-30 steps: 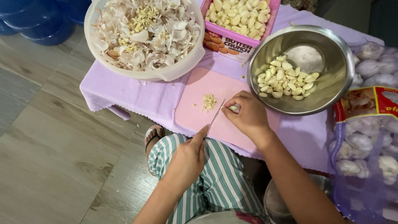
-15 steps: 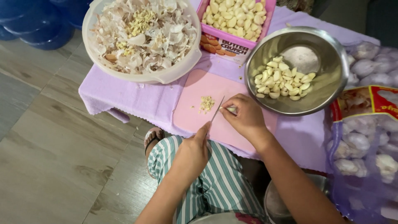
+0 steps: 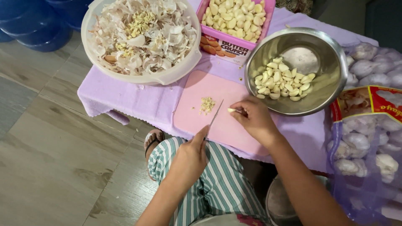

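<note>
My left hand [image 3: 190,157] grips a small knife [image 3: 215,117], its blade angled up over the pink cutting board [image 3: 197,90]. My right hand [image 3: 255,121] pinches a peeled garlic clove [image 3: 231,110] just right of the blade tip, above the board. A little heap of cut garlic ends [image 3: 207,104] lies on the board to the left of the blade.
A steel bowl [image 3: 324,86] of peeled cloves stands to the right. At the back left is a white bowl [image 3: 167,77] of garlic skins, and behind the board a pink box [image 3: 228,48] of cloves. A mesh bag of garlic bulbs [image 3: 368,138] lies right. Lilac cloth [image 3: 125,98] covers the low table.
My right hand has lifted slightly and turned the clove so its end shows beside the blade. The knife has shifted a little to the right towards it.
</note>
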